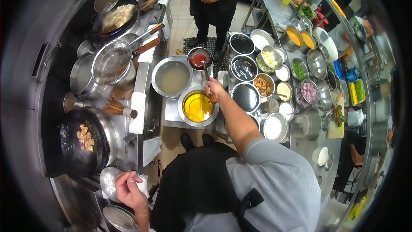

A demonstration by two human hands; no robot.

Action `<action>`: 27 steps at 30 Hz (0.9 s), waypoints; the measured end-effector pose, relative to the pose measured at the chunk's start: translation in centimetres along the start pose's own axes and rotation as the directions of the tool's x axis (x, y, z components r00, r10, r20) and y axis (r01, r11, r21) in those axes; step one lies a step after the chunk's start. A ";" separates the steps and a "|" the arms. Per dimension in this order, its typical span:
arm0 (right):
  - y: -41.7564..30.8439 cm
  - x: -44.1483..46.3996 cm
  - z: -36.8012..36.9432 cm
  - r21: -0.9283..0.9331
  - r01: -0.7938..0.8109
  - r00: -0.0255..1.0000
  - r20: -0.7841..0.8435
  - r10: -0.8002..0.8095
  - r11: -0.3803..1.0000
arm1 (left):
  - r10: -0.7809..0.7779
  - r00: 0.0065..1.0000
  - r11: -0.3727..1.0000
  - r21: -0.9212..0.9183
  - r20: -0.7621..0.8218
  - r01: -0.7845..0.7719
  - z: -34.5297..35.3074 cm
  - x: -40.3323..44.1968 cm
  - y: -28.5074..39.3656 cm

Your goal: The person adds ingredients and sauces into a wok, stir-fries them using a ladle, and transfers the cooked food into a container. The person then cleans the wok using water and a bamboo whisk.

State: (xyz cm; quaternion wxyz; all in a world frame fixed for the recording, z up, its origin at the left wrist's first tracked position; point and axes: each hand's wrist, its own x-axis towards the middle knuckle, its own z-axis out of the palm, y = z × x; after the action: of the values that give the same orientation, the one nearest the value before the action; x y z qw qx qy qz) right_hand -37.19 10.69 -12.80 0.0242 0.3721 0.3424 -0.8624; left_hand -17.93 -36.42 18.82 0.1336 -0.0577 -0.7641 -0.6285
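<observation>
from the head camera, and here's the right hand (214,88), out over the middle of the station, fingers closed round the handle of a ladle (207,74)! its wooden end pokes out below the grip, and its far end reaches into the small metal pot of red sauce (198,59). right beside that pot sits a wide bowl of cloudy liquid (172,77), and just below the hand, a bowl of yellow oil (198,106), bright as you like.

over to the left hand (130,189), down low by the stove, palm turned up, fingers loosely curled and partly open, nothing visible in them. the perforated skimmer (110,183) is right next to it; whether they touch, i can't tell.

up from there, the near wok (101,157) has browned pieces of food (86,138) bunched in it, and at the far end another wok (134,19) carries pale food (118,18). a mesh strainer (111,62) lies over the pots between the two. on the right-hand side, it's tubs and bowls galore, with diced purple onion (309,92) and chopped greens (299,69). across the way, a person in a black apron (216,4) stands, hands held together in front.
</observation>
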 end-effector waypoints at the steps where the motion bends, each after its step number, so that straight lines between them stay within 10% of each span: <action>1: 0.0 -0.1 0.0 0.003 0.025 1.000 -0.013 -0.025 1.000 | -0.009 1.000 1.000 0.011 -0.005 0.009 0.0 -0.6 0.2; 14: -0.8 0.1 -1.4 -0.115 0.065 0.998 -0.010 -0.066 0.991 | -0.047 0.998 0.994 0.101 -0.046 0.052 0.6 -5.8 1.3; 19: -1.7 -0.4 -1.1 0.341 -0.081 0.995 0.077 0.058 0.936 | -0.041 0.997 0.993 0.111 -0.072 0.049 0.3 -6.5 1.3; 27: -2.5 -2.4 -1.6 0.302 -0.094 0.982 0.182 0.040 0.949 | -0.070 0.993 0.989 0.121 -0.099 0.082 -0.3 -7.9 1.2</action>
State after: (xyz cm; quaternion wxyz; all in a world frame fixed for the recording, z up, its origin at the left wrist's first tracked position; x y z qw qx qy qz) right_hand -35.18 13.07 -10.52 0.0249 0.3059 0.1869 -0.9332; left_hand -10.01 -35.79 17.83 0.1488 0.0098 -0.7964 -0.5860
